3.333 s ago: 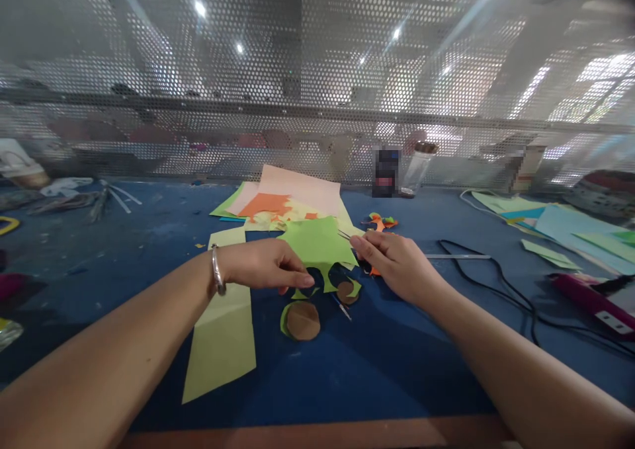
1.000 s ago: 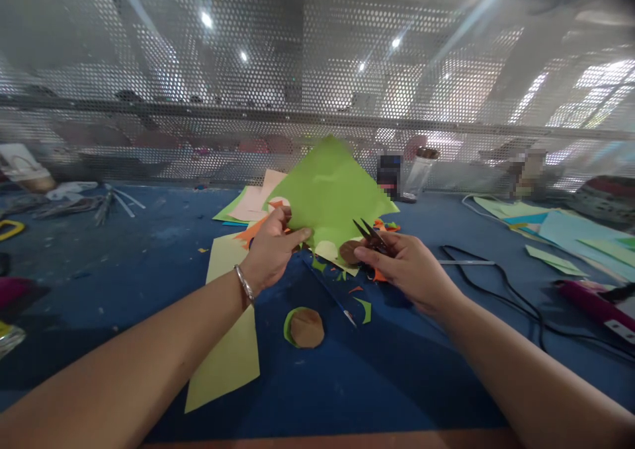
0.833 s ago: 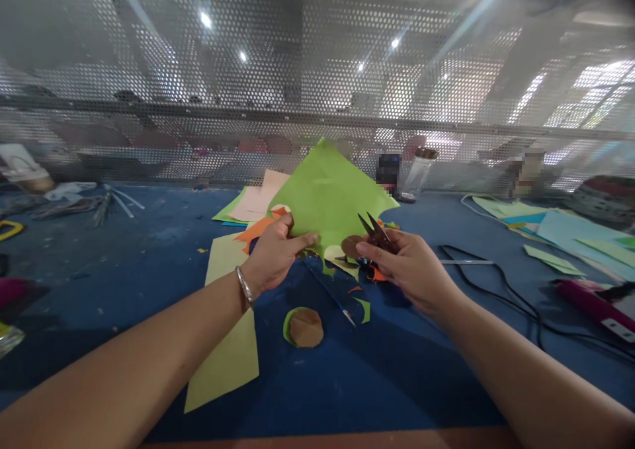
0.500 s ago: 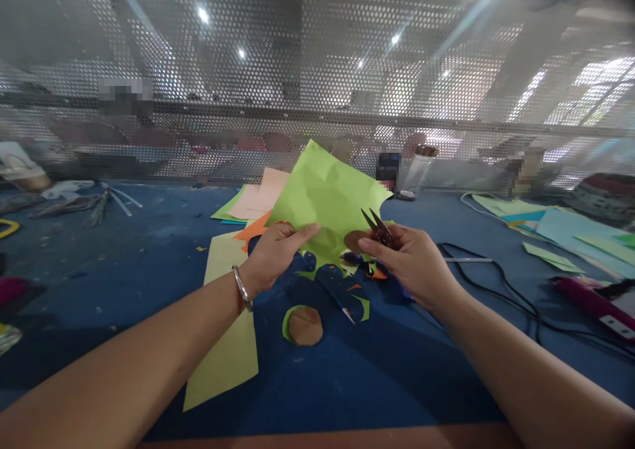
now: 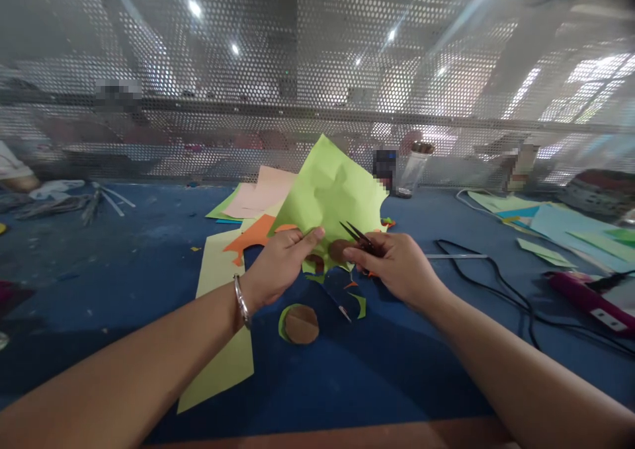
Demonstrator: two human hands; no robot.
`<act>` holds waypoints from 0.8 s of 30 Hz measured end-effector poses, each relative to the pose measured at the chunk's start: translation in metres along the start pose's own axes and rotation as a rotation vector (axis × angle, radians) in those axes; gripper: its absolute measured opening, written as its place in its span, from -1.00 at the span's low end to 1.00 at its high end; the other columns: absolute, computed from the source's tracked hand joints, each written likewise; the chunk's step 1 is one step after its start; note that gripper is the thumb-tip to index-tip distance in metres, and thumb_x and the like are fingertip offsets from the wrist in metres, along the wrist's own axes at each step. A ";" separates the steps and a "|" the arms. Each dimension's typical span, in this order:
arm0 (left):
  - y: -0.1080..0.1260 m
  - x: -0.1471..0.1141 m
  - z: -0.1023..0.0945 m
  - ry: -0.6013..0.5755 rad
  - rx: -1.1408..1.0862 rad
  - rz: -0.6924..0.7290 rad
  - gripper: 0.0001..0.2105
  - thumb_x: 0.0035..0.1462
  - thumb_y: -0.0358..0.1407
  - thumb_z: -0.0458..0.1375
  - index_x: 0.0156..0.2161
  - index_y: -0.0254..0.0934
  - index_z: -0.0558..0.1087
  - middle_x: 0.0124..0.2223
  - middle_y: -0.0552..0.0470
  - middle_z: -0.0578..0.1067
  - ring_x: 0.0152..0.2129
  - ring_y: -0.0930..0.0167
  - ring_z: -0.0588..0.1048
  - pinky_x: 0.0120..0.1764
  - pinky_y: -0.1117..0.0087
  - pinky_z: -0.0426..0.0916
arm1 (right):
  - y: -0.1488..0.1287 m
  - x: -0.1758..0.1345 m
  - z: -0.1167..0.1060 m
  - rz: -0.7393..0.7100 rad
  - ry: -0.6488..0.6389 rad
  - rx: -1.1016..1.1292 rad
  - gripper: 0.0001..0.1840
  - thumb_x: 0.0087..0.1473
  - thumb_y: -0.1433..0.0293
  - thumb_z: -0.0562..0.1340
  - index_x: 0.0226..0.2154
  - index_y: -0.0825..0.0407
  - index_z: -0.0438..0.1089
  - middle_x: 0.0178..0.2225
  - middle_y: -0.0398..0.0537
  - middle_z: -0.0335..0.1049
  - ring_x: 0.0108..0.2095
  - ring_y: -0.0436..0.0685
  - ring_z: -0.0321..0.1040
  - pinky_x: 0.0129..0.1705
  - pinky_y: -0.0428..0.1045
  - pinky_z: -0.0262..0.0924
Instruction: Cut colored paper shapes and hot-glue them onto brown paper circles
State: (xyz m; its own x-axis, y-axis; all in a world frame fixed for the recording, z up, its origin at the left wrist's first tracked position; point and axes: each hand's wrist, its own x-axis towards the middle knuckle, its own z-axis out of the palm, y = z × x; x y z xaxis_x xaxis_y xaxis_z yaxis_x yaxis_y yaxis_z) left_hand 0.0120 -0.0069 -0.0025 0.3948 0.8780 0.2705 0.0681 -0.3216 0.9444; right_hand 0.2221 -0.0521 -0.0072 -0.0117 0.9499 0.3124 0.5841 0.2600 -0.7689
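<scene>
My left hand (image 5: 280,264), with a silver bangle at the wrist, pinches the lower left edge of a light green sheet of paper (image 5: 342,191). Curved notches run along the sheet's lower and right edges. My right hand (image 5: 397,264) is closed around small dark scissors (image 5: 358,235), their slightly parted blades pointing up and left in front of the sheet. By its thumb a brown round piece (image 5: 338,250) lies against the green paper. Below the hands, another brown round piece (image 5: 302,325) rests on a green one on the blue table (image 5: 377,376).
Yellow paper (image 5: 218,363), orange cut paper (image 5: 251,237) and pink paper (image 5: 268,188) lie left. Green scraps (image 5: 361,305) lie beneath the hands. On the right are a black cable (image 5: 496,290), a magenta power strip (image 5: 585,297) and paper sheets (image 5: 560,227). A perforated metal screen (image 5: 317,59) stands behind.
The right hand has moved left with the scissors and the brown round piece, closer to my left hand. The green sheet has shifted and tilted slightly. My left hand keeps its pinch.
</scene>
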 end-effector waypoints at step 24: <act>0.002 0.000 0.008 -0.218 -0.358 -0.125 -0.78 -0.01 -0.22 0.41 -0.24 -0.25 0.64 -0.20 -0.06 0.65 -0.28 0.32 0.59 -0.13 0.31 0.48 | -0.004 0.001 0.004 -0.015 -0.001 -0.032 -0.51 0.07 0.06 0.34 -0.62 0.02 0.23 -0.65 -0.26 0.04 -0.59 -0.05 -0.04 -0.56 -0.07 -0.17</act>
State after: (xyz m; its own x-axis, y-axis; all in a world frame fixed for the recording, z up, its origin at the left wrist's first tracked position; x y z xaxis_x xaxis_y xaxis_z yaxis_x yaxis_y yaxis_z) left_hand 0.0192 -0.0102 -0.0017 0.5908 0.7946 0.1400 -0.1786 -0.0404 0.9831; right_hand 0.2164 -0.0518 -0.0062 -0.0215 0.9462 0.3228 0.6093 0.2684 -0.7461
